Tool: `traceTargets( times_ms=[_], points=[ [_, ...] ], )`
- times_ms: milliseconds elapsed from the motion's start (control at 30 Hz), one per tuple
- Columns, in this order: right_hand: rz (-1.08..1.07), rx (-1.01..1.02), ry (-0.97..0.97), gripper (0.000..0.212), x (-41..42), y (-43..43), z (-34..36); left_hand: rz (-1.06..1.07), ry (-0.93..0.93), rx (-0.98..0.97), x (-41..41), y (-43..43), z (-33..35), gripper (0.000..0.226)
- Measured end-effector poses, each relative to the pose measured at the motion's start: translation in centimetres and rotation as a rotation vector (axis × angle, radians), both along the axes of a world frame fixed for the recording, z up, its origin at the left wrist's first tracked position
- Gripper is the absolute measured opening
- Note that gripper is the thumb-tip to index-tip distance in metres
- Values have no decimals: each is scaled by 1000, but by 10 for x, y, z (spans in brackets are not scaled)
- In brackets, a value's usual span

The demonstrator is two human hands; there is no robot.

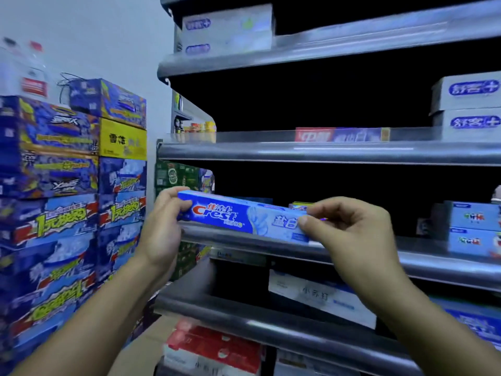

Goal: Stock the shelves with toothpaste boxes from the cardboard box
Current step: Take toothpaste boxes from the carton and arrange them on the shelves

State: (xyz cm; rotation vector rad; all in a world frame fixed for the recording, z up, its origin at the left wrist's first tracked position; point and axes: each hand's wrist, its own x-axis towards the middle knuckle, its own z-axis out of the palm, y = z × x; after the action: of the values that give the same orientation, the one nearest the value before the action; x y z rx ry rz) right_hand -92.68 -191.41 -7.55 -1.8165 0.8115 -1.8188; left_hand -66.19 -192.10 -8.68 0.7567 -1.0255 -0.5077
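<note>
A long blue Crest toothpaste box (244, 217) is held level in front of the third shelf's grey metal rail (433, 263). My left hand (162, 226) grips its left end, thumb on top. My right hand (349, 232) pinches its right end between thumb and fingers. The box's lower right corner touches or sits just above the rail. The cardboard box is not in view.
Toothpaste boxes stand on the shelves: white-blue ones top left (227, 28) and right (466, 104), a red-blue one (341, 134), light blue ones (474, 229), white (320, 297) and red ones (214, 348) lower down. Stacked blue drink cartons (67, 199) wall the left side.
</note>
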Motion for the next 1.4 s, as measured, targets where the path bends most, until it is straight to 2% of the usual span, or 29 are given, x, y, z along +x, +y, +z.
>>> traceTargets(
  times_ms=[167,267,467,633,833,1067,1267,1400],
  points=[
    [-22,43,1,16,34,-14,16,78,-119,55,41,-5,4,20],
    [19,37,-18,17,39,-15,20,136,-113,28,48,-2,5,19],
    [75,27,-101,16,26,-21,54,286,-86,-125,21,-6,39,15],
    [126,81,-176,16,17,-30,101,341,-122,-117,10,-6,89,18],
    [172,195,-246,21,31,-33,164,367,-197,-12,21,-1,155,22],
    [137,409,-329,29,58,-33,221,308,-146,176,42,-6,210,25],
    [33,560,-247,31,85,-44,249,209,-164,365,62,-23,235,25],
    [-89,560,-101,33,100,-65,246,181,-254,483,83,-52,242,22]
  ],
)
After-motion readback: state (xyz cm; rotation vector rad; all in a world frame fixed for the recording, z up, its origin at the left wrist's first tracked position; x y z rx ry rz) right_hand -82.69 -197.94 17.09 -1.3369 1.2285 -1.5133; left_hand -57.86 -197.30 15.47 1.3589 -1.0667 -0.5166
